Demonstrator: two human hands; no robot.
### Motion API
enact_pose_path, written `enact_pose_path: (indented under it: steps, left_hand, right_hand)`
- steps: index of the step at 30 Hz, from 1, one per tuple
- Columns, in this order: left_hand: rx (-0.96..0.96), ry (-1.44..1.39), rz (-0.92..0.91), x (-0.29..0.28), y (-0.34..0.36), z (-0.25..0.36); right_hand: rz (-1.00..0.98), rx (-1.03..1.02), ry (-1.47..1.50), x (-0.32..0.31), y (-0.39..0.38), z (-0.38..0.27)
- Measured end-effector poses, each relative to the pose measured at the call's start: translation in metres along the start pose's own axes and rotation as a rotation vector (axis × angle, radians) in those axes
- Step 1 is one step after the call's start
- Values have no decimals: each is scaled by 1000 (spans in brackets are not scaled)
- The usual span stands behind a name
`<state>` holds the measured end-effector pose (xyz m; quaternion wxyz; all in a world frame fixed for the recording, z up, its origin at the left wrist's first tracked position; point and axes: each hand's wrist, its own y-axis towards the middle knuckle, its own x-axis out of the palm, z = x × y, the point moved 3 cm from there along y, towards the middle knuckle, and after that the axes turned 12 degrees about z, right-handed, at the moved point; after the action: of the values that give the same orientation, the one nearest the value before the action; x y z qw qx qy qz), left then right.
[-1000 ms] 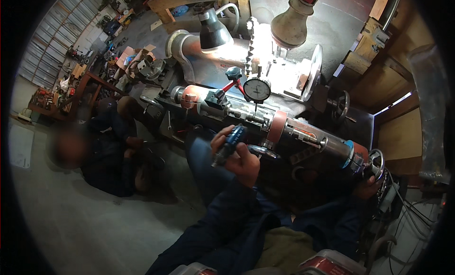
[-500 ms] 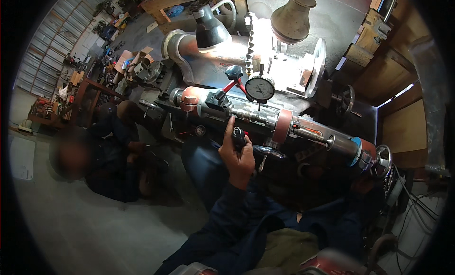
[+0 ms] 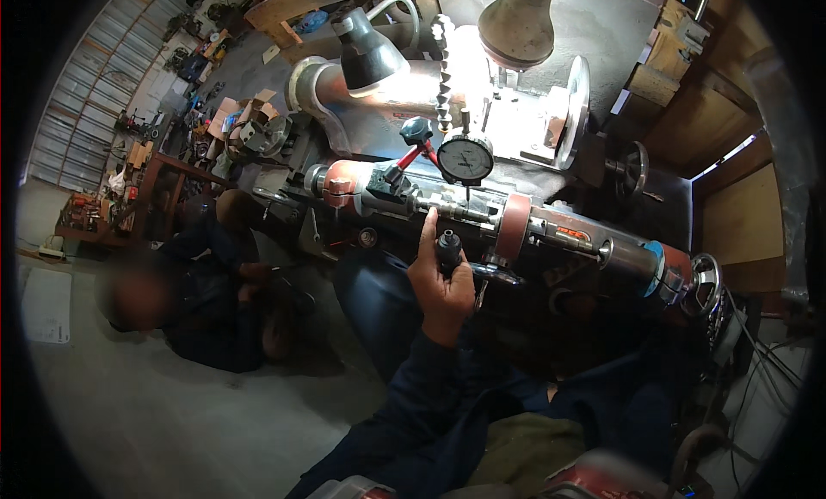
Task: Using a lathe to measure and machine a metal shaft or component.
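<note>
My left hand [image 3: 442, 286] is wrapped round a black handheld tool [image 3: 448, 254] with a short metal tip pointing up; its exact kind does not show. The index finger reaches out past the tool, its tip at or just in front of a slim stepped metal shaft [image 3: 456, 209] mounted lengthwise on the machine. Whether that fingertip touches the shaft I cannot tell. Above the shaft sits a round dial indicator [image 3: 465, 157], its stem pointing down at the shaft, beside a red jointed arm [image 3: 416, 154]. My right sleeve [image 3: 632, 387] runs into deep shadow, where my right hand cannot be made out.
Red-collared holders [image 3: 514, 228] flank the shaft, with a handwheel [image 3: 706, 280] at the right end. A black lamp [image 3: 370, 52] and a large grinding wheel [image 3: 575, 112] stand behind. Another person [image 3: 206, 301] crouches at left. Cables [image 3: 761, 353] hang at right.
My left index fingertip has shifted slightly right along the shaft, the black tool still in that hand. The whole view has moved a little. The other person keeps crouching.
</note>
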<state>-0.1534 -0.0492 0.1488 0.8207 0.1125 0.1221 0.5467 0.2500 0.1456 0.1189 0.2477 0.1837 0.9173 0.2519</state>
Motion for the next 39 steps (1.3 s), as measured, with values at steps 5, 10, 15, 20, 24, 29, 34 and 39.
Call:
enact_pose_path:
  steps: [5, 10, 15, 20, 24, 29, 34, 39]
  left_hand:
    - [18, -14, 21, 2, 1, 0]
    - [-10, 9, 1, 3, -2, 2]
    - [-22, -20, -11, 4, -1, 3]
    - [7, -2, -1, 5, -3, 4]
    - [94, 62, -16, 8, -5, 6]
    - [104, 90, -6, 9, -4, 4]
    - [122, 118, -14, 10, -5, 5]
    - [140, 145, 23, 10, -6, 8]
  right_hand:
    - [-102, 75, -50, -14, 45, -47]
    - [-293, 46, -356, 4, 70, -72]
    - [-125, -224, -459, 14, 50, -76]
    - [155, -327, -313, 14, 9, -57]
    - [444, -401, -235, 21, -13, -34]
    - [616, -436, -327, 22, -22, -18]
    - [617, -473, -377, 22, -23, -7]
    - [606, -284, -260, 20, -26, 6]
